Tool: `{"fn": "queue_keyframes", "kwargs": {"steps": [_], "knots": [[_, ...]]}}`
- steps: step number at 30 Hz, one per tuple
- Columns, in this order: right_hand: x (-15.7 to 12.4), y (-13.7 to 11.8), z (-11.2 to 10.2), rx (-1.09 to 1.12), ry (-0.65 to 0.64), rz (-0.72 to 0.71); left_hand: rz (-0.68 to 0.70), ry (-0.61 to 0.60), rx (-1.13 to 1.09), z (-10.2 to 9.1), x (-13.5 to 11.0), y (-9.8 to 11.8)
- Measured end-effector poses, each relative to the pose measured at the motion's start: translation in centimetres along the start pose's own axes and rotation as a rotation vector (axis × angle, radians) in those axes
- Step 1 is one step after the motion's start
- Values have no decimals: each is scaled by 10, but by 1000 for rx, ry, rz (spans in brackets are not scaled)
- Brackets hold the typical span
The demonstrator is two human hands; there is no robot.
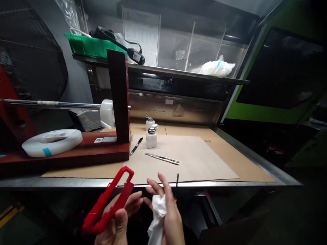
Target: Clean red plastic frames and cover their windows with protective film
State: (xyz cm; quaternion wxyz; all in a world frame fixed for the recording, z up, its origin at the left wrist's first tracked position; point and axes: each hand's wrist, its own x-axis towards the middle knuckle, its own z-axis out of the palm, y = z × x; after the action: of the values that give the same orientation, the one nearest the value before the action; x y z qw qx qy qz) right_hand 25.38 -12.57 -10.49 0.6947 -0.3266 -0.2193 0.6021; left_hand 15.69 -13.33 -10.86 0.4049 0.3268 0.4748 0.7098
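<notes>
The key relation is side to side: the red frame (pixel 124 198) sits just left of the white cloth (pixel 155 228), with a narrow gap between them, both at the near side of the worktable (pixel 199 184). The left hand (pixel 120 221) grasps the frame by its near part, thumb on top and the other fingers reaching out beneath and to its right; it is the nearer hand to the frame. The right hand (pixel 171 212) has the cloth gathered in its palm, its fingers extended and parted toward the far side. The frame's long axis slants from near left to far right, its slim opening running the same way, while the cloth hangs nearly straight from far to near. A thin dark rod (pixel 177 179) stands upright just beyond the right hand; whether that hand holds it, I cannot tell. Ahead, the table's metal edge crosses left to right, and the frame's far end overlaps it in view. To the far left, the wooden stand (pixel 119 102) limits sideways room. The brown paper (pixel 201 163) is more open at its right, since the cutter (pixel 162 158), pen (pixel 136 146) and front white bottle (pixel 151 140) lie or stand toward its left.
</notes>
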Motion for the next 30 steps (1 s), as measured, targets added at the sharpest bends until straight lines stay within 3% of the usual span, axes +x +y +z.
{"fn": "queue_keyframes", "kwargs": {"steps": [3, 6, 9, 12, 17, 22, 25, 27, 30], "knots": [[-7, 20, 11, 59, -84, 99, 194, 5, 297, 4, -7, -9], [-11, 30, 13, -4, -165, 100, 242, 83, 400, 3, -9, -17], [-12, 23, 4, -318, -174, -20, 261, 176, 403, 0, -4, -12], [-10, 10, -6, -591, -220, -37, 167, 145, 437, -2, 1, 3], [-7, 6, -12, -335, -290, 178, -29, -39, 455, 0, 1, 21], [-13, 3, -23, -285, -578, 285, -55, -38, 513, -6, 5, 19], [-17, -3, -35, -295, -648, 370, -25, -24, 561, -10, 8, 19], [-17, -6, -43, -276, -631, 339, -29, -15, 583, -12, 9, 18], [-18, -9, -48, -244, -548, 126, -57, 10, 577, -11, 6, 16]]}}
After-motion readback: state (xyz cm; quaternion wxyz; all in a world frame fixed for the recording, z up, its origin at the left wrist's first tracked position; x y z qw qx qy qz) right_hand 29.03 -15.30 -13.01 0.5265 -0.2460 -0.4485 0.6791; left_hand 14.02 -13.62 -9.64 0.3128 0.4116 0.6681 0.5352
